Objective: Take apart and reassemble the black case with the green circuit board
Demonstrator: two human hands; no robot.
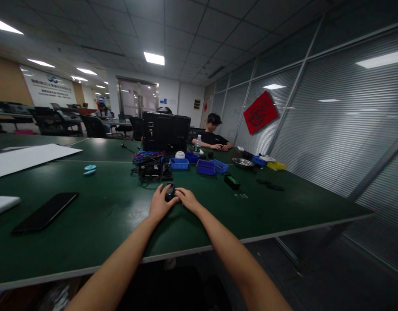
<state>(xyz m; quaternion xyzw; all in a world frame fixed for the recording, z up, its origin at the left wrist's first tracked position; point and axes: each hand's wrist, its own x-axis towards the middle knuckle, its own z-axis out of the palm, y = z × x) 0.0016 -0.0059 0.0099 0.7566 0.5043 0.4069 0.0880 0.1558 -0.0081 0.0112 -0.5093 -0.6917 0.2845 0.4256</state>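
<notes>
A small black device (170,191) stands on the green table (115,216), in front of a black box with cables. My left hand (160,202) is wrapped round its left side, with the thumb across the near side. On the right side, the fingers of my right hand (187,199) are bent and touch the device's edge. The exact contact of the right fingertips is too small to tell.
Blue bins (206,167), a white ball (179,154), a bottle (197,144) and a metal bowl (243,163) stand further back. A black monitor (166,132) rises behind. At left lies a black tablet (46,211). A person (213,134) sits across the table.
</notes>
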